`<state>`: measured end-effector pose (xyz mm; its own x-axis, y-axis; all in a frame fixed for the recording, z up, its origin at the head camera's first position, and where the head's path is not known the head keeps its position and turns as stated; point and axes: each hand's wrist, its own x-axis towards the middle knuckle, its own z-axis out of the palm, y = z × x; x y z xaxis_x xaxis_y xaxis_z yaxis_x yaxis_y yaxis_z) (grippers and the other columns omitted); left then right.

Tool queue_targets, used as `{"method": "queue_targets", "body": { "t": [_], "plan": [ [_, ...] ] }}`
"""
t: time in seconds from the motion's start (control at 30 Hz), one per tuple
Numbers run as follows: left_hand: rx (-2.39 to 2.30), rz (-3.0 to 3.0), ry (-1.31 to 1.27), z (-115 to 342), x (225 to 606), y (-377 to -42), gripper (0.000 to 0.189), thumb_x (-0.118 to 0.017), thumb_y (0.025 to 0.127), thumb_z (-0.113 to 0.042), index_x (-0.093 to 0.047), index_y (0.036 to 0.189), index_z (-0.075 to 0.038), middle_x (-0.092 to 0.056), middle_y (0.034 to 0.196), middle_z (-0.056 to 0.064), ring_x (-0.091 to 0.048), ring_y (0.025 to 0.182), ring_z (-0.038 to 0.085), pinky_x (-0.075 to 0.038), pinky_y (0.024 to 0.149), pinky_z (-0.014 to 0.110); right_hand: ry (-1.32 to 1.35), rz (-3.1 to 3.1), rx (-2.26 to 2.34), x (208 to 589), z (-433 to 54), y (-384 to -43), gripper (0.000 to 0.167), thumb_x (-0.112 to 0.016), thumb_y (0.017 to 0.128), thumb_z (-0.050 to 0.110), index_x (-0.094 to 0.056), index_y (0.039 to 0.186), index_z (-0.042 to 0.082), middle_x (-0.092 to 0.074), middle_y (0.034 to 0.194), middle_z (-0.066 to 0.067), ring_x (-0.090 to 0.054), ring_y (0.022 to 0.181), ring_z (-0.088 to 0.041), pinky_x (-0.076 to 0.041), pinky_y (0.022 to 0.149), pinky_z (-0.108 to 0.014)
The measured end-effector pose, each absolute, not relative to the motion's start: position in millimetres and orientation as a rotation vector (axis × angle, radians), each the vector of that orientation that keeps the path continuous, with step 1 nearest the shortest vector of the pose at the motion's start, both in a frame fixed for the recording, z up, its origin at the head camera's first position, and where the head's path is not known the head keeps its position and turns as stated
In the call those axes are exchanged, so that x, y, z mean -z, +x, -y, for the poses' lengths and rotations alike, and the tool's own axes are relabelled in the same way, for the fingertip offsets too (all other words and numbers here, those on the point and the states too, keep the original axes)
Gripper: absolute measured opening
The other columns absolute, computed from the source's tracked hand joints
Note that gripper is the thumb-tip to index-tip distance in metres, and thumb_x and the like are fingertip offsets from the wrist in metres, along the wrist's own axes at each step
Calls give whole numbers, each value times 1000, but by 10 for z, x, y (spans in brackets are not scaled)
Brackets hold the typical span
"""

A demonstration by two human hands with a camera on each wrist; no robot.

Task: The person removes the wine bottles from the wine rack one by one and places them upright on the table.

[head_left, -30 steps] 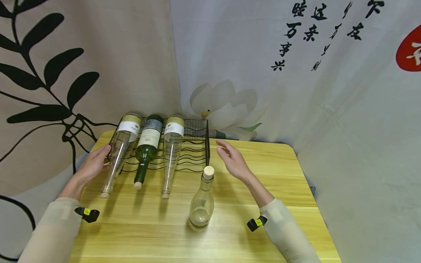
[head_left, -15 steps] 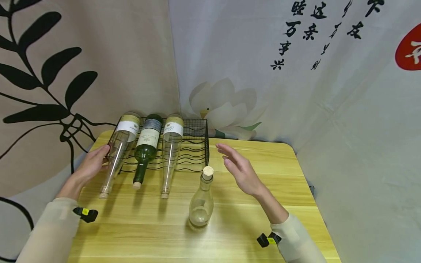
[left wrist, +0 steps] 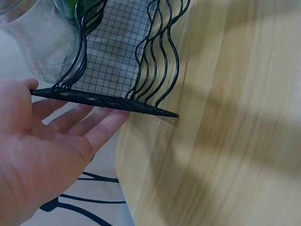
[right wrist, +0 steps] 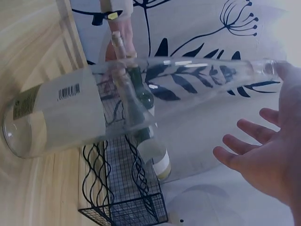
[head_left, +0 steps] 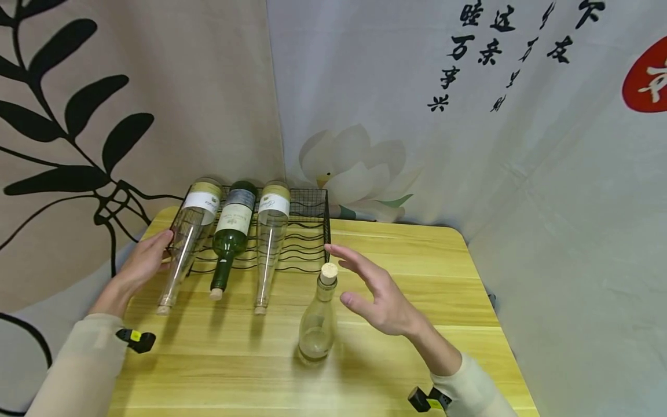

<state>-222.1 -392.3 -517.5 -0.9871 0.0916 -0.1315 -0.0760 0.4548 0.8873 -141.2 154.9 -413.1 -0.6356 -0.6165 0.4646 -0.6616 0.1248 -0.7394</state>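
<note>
My left hand (head_left: 140, 263) holds the left side of the black wire wine rack (left wrist: 103, 99), thumb at its edge and fingers along the outside. In the rack lie a clear corked bottle (head_left: 190, 237) at the left, a green wine bottle (head_left: 231, 231) in the middle and another clear bottle (head_left: 271, 231), necks toward me. A clear bottle (head_left: 316, 330) with a cork stopper (head_left: 329, 273) stands upright on the table before the rack. Just right of its neck is my right hand (head_left: 383, 295), fingers spread and thumb apart, holding nothing.
The wooden table (head_left: 417, 260) carries the rack at its back left. Behind hangs a pale cloth (head_left: 365, 69) with a printed flower and writing. A black plant print (head_left: 78, 110) covers the cloth at the left.
My right hand draws back from beside the rack, then comes left toward the standing bottle's neck, thumb and fingers opening wider. My left hand stays at the rack, and the bottles have not moved.
</note>
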Motion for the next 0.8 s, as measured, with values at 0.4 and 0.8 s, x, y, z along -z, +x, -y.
{"method": "queue_targets", "body": {
  "t": [0.4,0.8],
  "plan": [
    [-1591,-2527,20,3929,5182,-2225,77,-18,124,-51,-13,179,3,-20,181,40,-46,116,-23,-61,92,9,1398,2327,-1497,4168,-1439,-1336,83,-78,101,7,-39,174,8,-54,174,-18,-55,161,-31,-51,134,-48],
    [-1590,-2538,2,3907,5184,-2221,76,-18,124,-50,-14,179,2,-23,180,41,-48,119,-19,-61,92,8,1431,2346,-1459,4180,-1379,-1328,71,-74,107,5,-45,171,9,-69,158,-13,-71,144,-31,-60,125,-44]
  ]
}}
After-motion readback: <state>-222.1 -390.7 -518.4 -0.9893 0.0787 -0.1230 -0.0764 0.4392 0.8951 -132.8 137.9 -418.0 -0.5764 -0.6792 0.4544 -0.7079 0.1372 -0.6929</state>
